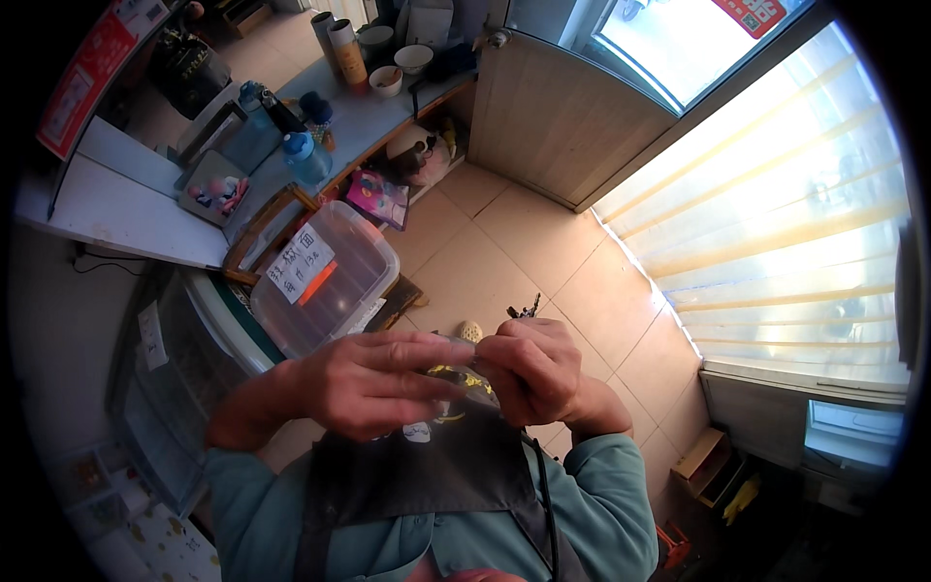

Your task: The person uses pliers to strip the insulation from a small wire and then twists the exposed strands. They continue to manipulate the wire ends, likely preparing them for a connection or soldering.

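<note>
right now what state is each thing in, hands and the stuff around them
left hand: closed, pinching a small clear packet
right hand: closed on the same packet
clear packet: held between both hands, yellow bits inside
clear storage bin: lid on, paper label on top
blue bottle: upright, capped

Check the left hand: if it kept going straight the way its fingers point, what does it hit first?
The left hand points toward the person's right. Its fingertips already meet the right hand over a small yellow-and-dark item pinched between them, so it would probably hit that item, then the right hand. Depth is unclear.
</note>
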